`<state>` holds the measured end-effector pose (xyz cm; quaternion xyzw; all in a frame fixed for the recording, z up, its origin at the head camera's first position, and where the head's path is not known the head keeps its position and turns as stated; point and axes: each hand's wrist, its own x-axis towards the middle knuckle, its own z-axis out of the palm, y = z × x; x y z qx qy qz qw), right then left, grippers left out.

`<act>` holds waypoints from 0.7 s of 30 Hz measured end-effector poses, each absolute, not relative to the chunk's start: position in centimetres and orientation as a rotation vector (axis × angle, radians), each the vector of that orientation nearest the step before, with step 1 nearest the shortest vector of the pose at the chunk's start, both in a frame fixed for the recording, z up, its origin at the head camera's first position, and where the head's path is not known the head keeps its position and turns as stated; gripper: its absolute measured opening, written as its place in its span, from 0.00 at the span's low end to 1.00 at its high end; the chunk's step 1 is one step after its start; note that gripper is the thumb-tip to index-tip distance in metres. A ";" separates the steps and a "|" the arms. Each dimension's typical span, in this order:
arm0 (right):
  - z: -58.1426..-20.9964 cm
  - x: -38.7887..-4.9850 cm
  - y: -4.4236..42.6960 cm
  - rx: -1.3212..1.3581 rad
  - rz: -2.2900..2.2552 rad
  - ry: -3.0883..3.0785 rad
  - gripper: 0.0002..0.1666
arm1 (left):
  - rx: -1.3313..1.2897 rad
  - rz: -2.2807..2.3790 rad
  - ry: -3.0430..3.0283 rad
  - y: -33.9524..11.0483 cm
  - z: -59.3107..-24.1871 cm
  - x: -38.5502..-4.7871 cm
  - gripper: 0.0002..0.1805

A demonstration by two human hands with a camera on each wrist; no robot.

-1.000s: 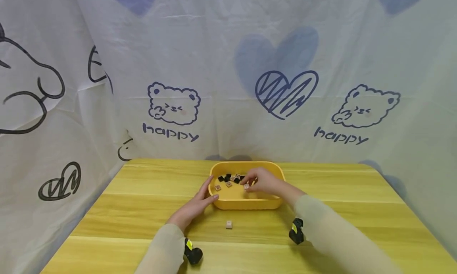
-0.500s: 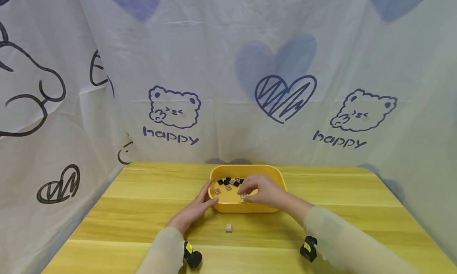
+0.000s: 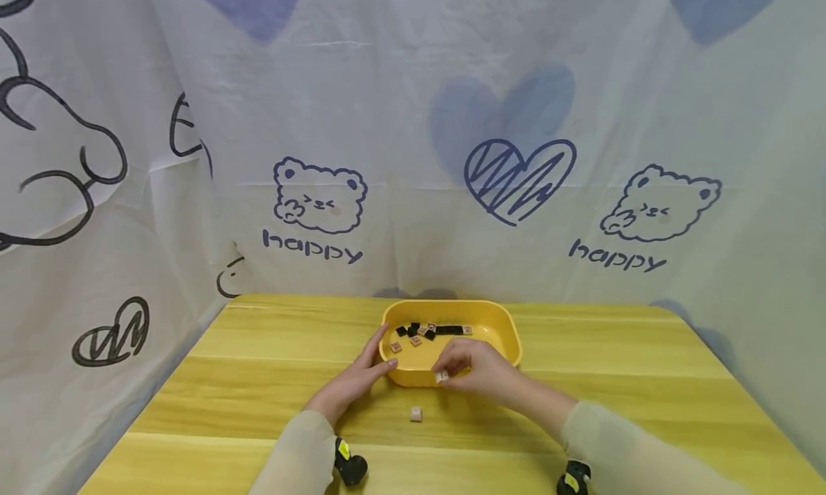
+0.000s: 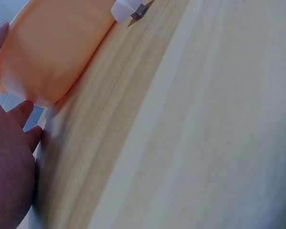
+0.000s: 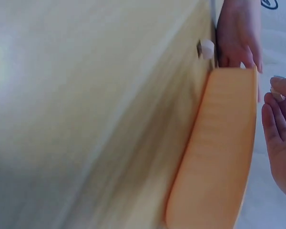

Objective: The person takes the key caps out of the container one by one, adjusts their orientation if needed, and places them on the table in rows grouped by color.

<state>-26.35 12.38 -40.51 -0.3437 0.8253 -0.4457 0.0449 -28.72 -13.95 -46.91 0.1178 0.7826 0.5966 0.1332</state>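
Head view: the right hand [image 3: 480, 366] is pinching a pale piece [image 3: 442, 376] by the near wall of a yellow bin [image 3: 413, 378]

A fabric backdrop [image 3: 413, 255] is hanging behind it all, its hearts and bears showing, and the wooden table [image 3: 645, 380] is stretching out in front! The yellow bin is sitting near the far edge. The left hand [image 3: 355, 382] is gripping its left end, thumb lying at the near rim and spreading away from the fingers. The right hand, look, is bringing thumb and fingertips together on that pale piece, just outside the near wall; the right wrist view is showing it higher than the rim. Inside, a black row [image 3: 449, 330] is running sideways, a light end piece [image 3: 467, 330] sitting at its right. Loose black pieces [image 3: 413, 329] and scattered pale pieces [image 3: 416, 341] are lying further left. And out front, a lone white piece [image 3: 416, 414] is resting on the table!
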 end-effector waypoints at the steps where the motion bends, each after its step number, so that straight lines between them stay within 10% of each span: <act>1: -40.7 -26.2 12.3 -1.053 -1.375 2.512 0.10 | 0.344 1.731 2.268 -14.0 -46.9 -28.7 0.41; 21: -43.2 -23.4 11.5 -0.936 -1.337 2.601 0.09 | 0.349 1.741 2.246 -13.9 -47.0 -28.6 0.41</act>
